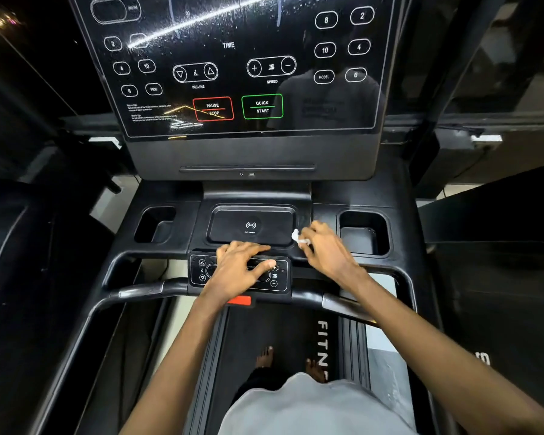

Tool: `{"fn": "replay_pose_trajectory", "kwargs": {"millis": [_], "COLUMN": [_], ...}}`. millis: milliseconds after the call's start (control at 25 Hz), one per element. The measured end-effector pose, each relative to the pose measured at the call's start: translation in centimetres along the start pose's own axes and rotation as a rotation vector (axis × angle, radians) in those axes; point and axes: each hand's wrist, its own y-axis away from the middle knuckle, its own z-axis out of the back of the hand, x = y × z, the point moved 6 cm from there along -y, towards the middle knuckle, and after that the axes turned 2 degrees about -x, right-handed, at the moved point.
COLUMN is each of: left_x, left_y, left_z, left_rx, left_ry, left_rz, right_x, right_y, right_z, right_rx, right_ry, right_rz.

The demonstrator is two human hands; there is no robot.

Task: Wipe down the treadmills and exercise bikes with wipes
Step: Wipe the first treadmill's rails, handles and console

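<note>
Centrally, just below mid-frame: left hand (pixel 239 268) flat, fingers straight and spread, pressed on the small control panel (pixel 198 271) at the middle of the handlebar (pixel 139 290), gripping nothing. Just to its right, right hand (pixel 324 249) with fingers curled round a crumpled white wipe (pixel 296 236), pinched against the black tray surface beside the right edge of the charging pad (pixel 252 226) (wireless symbol printed at its middle). Either side of the pad, 2 recessed holders: left cup holder (pixel 154 224) and right cup holder (pixel 363 230), the latter just beyond the right hand. Across the upper half of the frame, treadmill console (pixel 233 73), glossy black, speckled with fine droplets near the top, marked TIME, INCLINE, SPEED, with a red PAUSE/STOP box and a green QUICK START box. Under the control panel, a red safety tab (pixel 241 300). Lower centre, dark belt (pixel 264 334) with 2 bare feet (pixel 264 356) on it, grey shirt (pixel 311 409) at the bottom edge
</note>
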Motion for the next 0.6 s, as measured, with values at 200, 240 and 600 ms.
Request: {"fn": "replay_pose_trajectory", "kwargs": {"millis": [200, 240, 600], "left_x": [0.3, 0.4, 0.4], "left_y": [0.0, 0.1, 0.1], "left_z": [0.3, 0.3, 0.2], "left_rx": [0.024, 0.023, -0.018], "left_ry": [0.03, 0.038, 0.045], "left_rz": [-0.002, 0.0, 0.022], "right_x": [1.1, 1.3, 0.3], "right_y": [2.9, 3.0, 2.7], "right_z": [-0.7, -0.8, -0.5], "right_rx": [-0.019, 0.004, 0.019], "right_ry": [-0.053, -0.062, -0.146], "right_rz": [0.032, 0.063, -0.043]}}
